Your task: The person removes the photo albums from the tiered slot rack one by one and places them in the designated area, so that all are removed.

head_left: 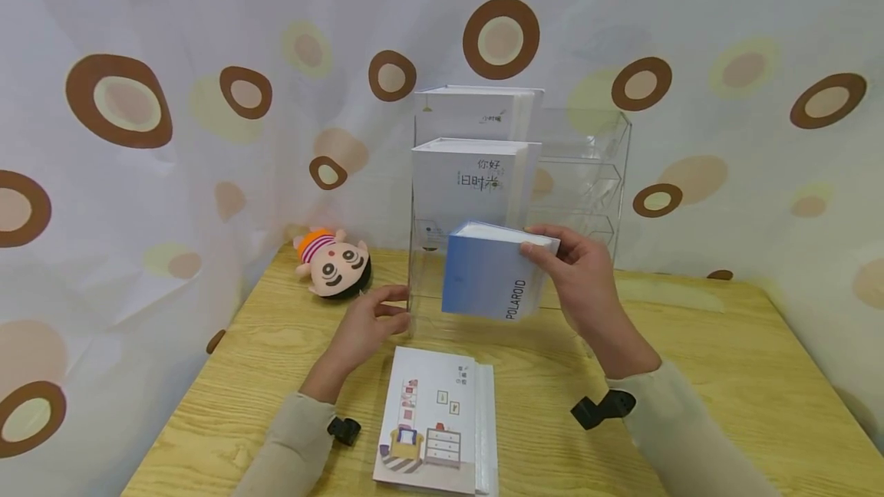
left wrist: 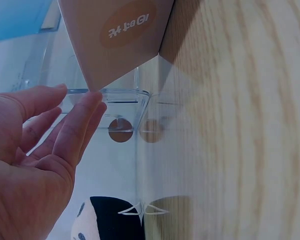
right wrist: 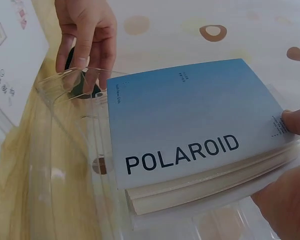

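Note:
My right hand grips a blue-to-white album marked POLAROID by its right upper corner, thumb on the front cover. The album is tilted and held in front of the lower part of a clear acrylic rack. My left hand is at the rack's lower left edge, its fairly straight fingers and thumb spread apart right at the clear plastic. Two white albums stand in the upper tiers, the front one lower than the rear one. Another white album with a furniture drawing lies flat before the rack.
A plush doll with an orange striped hat lies left of the rack on the wooden table. Behind everything hangs a pale curtain with brown rings. Black camera mounts sit on both wrists.

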A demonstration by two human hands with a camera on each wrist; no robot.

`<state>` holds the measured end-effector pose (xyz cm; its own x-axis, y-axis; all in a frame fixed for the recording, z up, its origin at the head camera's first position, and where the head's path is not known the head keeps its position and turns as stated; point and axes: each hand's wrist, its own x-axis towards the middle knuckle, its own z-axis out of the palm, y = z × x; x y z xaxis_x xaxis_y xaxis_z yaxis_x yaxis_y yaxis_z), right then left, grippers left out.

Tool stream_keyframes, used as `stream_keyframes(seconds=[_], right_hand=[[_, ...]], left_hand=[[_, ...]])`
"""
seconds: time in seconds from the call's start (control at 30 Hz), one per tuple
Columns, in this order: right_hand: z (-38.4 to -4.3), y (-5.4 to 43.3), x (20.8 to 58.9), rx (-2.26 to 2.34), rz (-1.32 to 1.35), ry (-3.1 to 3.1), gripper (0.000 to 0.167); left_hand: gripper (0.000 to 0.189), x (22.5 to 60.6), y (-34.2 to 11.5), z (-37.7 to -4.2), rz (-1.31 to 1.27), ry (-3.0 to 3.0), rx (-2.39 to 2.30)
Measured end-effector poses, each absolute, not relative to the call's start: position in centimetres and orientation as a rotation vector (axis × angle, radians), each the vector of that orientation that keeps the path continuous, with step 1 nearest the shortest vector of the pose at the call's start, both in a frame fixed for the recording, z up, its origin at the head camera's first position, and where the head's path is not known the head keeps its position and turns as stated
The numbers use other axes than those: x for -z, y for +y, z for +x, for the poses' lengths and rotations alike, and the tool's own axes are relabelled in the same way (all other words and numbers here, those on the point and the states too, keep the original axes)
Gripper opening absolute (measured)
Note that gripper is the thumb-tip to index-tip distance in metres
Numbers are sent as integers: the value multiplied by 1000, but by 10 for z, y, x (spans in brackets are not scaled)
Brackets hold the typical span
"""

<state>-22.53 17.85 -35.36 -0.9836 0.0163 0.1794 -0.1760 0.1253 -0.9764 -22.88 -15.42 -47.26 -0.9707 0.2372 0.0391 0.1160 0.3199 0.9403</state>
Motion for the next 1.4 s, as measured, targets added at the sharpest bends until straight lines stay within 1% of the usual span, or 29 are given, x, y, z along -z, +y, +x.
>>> stream_keyframes(seconds=[0.13,0.4,0.73,1.03,1.13,1.2,1.4], right_hand=[[-220,184,360,-1953,140,-2274,35],[-209,193,370,-1888,155,-2299,33],[-194,203,378,-1870,169,-2285,27],[-181,217,388,-1863,72,-2310,24],[-176,224,394,-1881,29,-2316,22],[-172,229,397,-1878,13,-2332,24],[-163,241,406,-1806,-38,-2424,36]], left_hand=[[51,473,-155,-229,324,2480,-1731],[50,472,-154,-228,306,2487,-1732],[50,471,-152,-228,302,2462,-1747],[53,472,-151,-229,258,2468,-1745],[53,473,-152,-229,283,2460,-1751],[52,472,-152,-229,294,2456,-1751],[51,471,-153,-228,293,2451,-1753]])
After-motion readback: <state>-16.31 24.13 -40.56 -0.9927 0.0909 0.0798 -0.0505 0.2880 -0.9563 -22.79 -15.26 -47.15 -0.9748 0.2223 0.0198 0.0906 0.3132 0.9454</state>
